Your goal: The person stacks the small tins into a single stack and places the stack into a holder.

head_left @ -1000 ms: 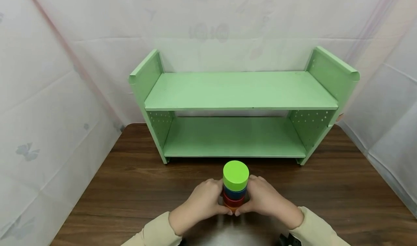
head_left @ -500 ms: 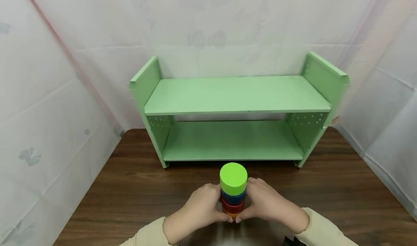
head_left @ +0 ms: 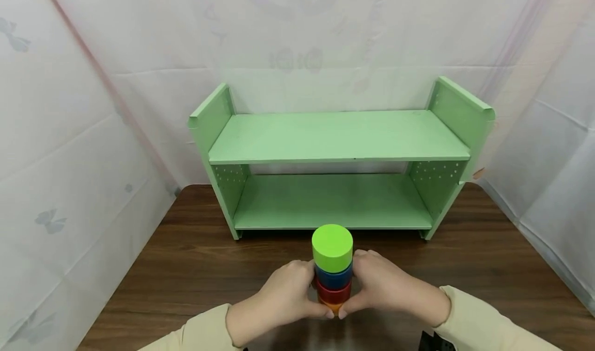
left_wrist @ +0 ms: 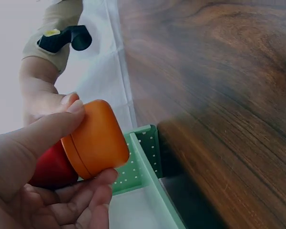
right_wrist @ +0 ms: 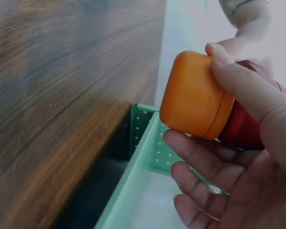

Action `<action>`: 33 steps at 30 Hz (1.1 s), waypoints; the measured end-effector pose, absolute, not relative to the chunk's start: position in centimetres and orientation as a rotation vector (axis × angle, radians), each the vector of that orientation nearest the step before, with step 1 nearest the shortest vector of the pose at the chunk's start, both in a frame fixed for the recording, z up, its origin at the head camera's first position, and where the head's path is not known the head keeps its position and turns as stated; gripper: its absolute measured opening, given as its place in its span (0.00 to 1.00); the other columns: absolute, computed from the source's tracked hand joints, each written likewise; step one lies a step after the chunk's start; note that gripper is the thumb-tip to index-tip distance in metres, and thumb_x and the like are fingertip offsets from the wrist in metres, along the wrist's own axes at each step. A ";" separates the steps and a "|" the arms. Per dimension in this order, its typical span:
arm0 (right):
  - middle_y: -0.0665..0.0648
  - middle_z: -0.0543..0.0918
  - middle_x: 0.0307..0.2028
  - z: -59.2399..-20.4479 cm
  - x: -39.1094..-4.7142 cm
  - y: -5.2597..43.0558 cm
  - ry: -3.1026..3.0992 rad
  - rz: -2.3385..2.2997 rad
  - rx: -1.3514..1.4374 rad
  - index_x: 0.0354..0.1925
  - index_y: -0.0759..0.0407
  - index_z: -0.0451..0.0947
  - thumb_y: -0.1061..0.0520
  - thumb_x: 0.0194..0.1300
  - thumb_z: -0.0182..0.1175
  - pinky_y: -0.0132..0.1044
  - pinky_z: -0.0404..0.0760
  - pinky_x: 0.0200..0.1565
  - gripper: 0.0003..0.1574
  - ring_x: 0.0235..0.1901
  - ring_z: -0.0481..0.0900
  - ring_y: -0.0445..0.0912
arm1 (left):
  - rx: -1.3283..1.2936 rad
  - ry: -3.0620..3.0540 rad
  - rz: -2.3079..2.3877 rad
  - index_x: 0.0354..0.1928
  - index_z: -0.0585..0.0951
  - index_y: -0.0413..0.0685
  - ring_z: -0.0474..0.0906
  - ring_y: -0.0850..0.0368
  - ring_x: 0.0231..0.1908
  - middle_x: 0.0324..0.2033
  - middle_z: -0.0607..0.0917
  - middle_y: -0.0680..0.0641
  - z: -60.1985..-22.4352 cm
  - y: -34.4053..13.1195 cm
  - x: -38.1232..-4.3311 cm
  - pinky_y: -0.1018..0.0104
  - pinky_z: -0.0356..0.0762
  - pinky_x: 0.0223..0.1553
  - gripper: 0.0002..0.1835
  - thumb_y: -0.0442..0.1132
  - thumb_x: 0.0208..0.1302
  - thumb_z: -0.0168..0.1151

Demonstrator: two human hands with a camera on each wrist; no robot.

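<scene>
A stack of round, cup-like pieces stands upright between my two hands, in front of the shelf in the head view. From the top down come a lime green cup [head_left: 332, 248], a blue cup [head_left: 333, 277], a red cup [head_left: 333, 292] and an orange cup [head_left: 333, 307]. My left hand [head_left: 290, 294] grips the stack from the left, its thumb on the orange cup. From the right my right hand [head_left: 378, 284] grips it, thumb likewise low on the orange. Both wrist views show the orange cup's underside off the tabletop, with fingers curled round the red and orange parts.
Behind the stack, a light green two-tier shelf [head_left: 341, 137] with perforated side panels stands on the dark wooden table [head_left: 195, 268]. White sheeting [head_left: 139, 26] hangs at the back and both sides. A black wrist device [left_wrist: 64, 39] is strapped near the right sleeve.
Both hands keep hold of the stack, which looks slightly higher and larger in the head view. The shelf sits a little lower in the picture as the head camera shifts.
</scene>
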State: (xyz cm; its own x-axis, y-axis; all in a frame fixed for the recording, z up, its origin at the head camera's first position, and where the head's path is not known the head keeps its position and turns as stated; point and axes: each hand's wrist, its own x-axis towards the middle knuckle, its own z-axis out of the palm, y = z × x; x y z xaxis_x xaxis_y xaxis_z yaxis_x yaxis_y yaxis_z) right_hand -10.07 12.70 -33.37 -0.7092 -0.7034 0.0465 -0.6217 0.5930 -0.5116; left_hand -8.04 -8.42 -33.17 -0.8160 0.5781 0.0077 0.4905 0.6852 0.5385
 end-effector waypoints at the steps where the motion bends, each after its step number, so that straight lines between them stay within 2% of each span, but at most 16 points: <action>1: 0.40 0.82 0.45 -33.1 -10.1 12.7 2.664 -0.742 -1.118 0.52 0.46 0.78 0.34 0.41 0.74 0.42 0.72 0.45 0.39 0.41 0.74 0.37 | 0.877 2.730 0.804 0.46 0.79 0.48 0.79 0.68 0.35 0.37 0.85 0.55 -33.0 -8.5 -8.1 0.71 0.77 0.35 0.29 0.50 0.42 0.78; 5: 0.39 0.83 0.41 -32.1 -10.3 12.5 2.701 -0.677 -1.123 0.48 0.46 0.79 0.35 0.40 0.75 0.39 0.70 0.41 0.37 0.37 0.72 0.36 | 0.909 2.728 0.810 0.47 0.79 0.47 0.80 0.68 0.36 0.37 0.85 0.54 -32.1 -8.6 -8.3 0.72 0.77 0.35 0.28 0.49 0.43 0.78; 17: 0.41 0.84 0.39 -30.2 -10.4 12.8 2.715 -0.642 -1.134 0.47 0.49 0.80 0.35 0.40 0.75 0.37 0.69 0.40 0.36 0.35 0.71 0.36 | 0.954 2.729 0.800 0.46 0.79 0.46 0.76 0.71 0.31 0.35 0.85 0.54 -30.9 -8.5 -9.0 0.75 0.75 0.32 0.29 0.50 0.42 0.78; 25: 0.40 0.84 0.38 -29.2 -10.6 12.8 2.739 -0.612 -1.114 0.47 0.49 0.80 0.34 0.40 0.74 0.38 0.69 0.39 0.37 0.34 0.70 0.36 | 0.978 2.709 0.838 0.47 0.80 0.47 0.78 0.69 0.35 0.38 0.86 0.53 -30.3 -8.4 -9.5 0.74 0.76 0.35 0.29 0.49 0.42 0.79; 33: 0.43 0.84 0.40 -28.3 -11.3 12.7 2.753 -0.600 -1.161 0.48 0.50 0.79 0.34 0.42 0.73 0.43 0.75 0.44 0.37 0.39 0.77 0.39 | 1.040 2.739 0.787 0.46 0.80 0.46 0.78 0.68 0.34 0.38 0.86 0.52 -29.5 -8.5 -10.3 0.75 0.75 0.34 0.27 0.48 0.44 0.78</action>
